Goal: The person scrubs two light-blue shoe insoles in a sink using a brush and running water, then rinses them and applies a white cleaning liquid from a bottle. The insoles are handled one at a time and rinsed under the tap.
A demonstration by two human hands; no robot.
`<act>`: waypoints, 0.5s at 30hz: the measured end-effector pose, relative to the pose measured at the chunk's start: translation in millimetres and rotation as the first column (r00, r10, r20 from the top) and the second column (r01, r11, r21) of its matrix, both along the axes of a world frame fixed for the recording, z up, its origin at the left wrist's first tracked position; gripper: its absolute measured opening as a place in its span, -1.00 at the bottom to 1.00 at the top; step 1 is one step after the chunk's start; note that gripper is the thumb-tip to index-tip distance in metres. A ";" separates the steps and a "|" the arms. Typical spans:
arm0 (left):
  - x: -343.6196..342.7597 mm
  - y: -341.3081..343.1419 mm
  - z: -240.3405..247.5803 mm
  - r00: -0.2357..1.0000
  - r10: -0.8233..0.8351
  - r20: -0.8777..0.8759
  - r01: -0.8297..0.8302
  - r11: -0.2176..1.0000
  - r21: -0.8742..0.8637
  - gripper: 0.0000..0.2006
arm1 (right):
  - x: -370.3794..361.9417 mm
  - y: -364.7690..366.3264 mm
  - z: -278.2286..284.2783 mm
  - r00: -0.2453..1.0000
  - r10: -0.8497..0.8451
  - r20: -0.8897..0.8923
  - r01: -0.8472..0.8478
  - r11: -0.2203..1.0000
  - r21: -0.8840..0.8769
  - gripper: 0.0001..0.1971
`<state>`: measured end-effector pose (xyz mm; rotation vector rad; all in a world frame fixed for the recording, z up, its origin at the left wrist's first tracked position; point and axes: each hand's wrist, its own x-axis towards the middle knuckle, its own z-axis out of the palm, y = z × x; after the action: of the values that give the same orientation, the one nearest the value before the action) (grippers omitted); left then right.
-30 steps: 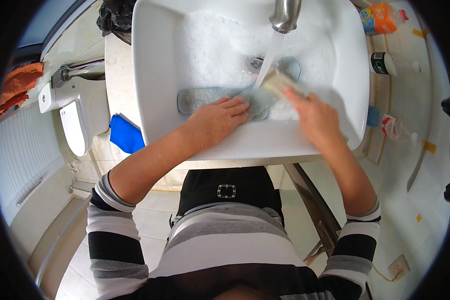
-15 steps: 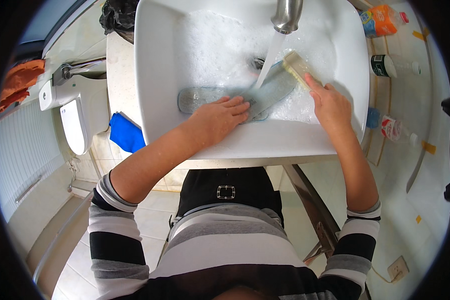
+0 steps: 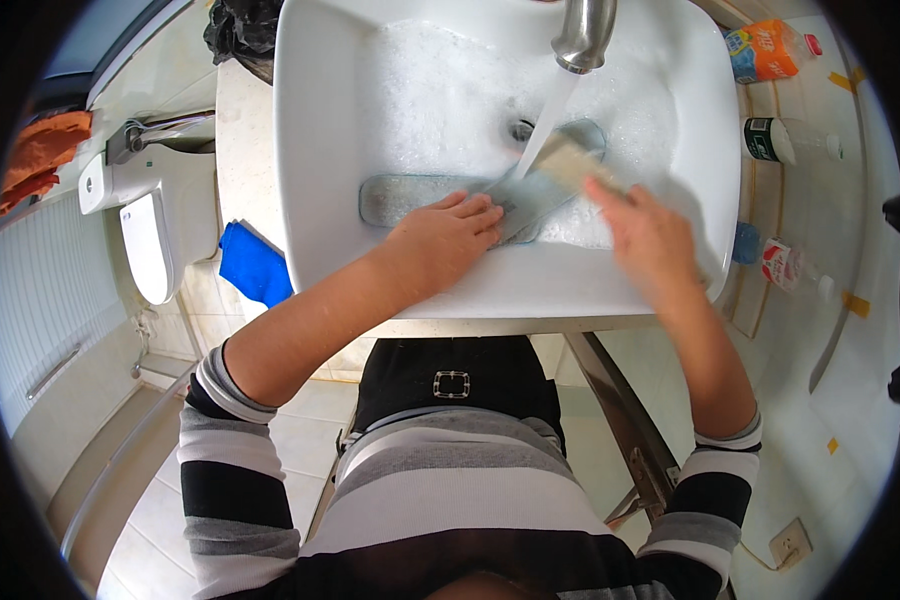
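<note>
A long, flat, grey-blue strip with rounded ends [image 3: 542, 199] lies slanted in the white sink [image 3: 315, 150]. My left hand [image 3: 448, 238] holds its near end, fingers laid over it and the thumb hidden. My right hand [image 3: 652, 238], smeared by motion, grips a pale scrubbing brush [image 3: 568, 164] whose head rests on the strip's upper part. Another translucent strip of similar shape [image 3: 400, 198] lies flat to the left, partly under my left hand and the first strip. Water [image 3: 548, 120] runs from the metal faucet [image 3: 584, 38] onto the slanted strip.
White foam [image 3: 440, 110] covers much of the basin around the drain [image 3: 521, 130]. Along the right stand or lie an orange-labelled bottle [image 3: 765, 50], a dark-labelled bottle [image 3: 770, 140] and a red-and-white-labelled bottle [image 3: 785, 265]. A blue cloth [image 3: 253, 265] hangs at the left counter edge.
My right hand has pulled the brush down and left along the slanted strip, uncovering its far end. My left hand stays on the near end, and the view has shifted slightly.
</note>
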<state>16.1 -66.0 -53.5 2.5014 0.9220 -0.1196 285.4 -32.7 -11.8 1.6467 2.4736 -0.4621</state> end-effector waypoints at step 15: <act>0.8 -2.9 0.6 1.000 0.015 -0.017 -0.015 0.999 0.037 -0.66 | 2.1 -21.5 -8.8 0.998 -0.053 -0.020 0.051 0.995 -0.089 -0.55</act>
<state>16.9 -68.9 -52.9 2.5304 0.9581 -0.1207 287.6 -54.2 -20.6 1.6834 2.3941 -0.5906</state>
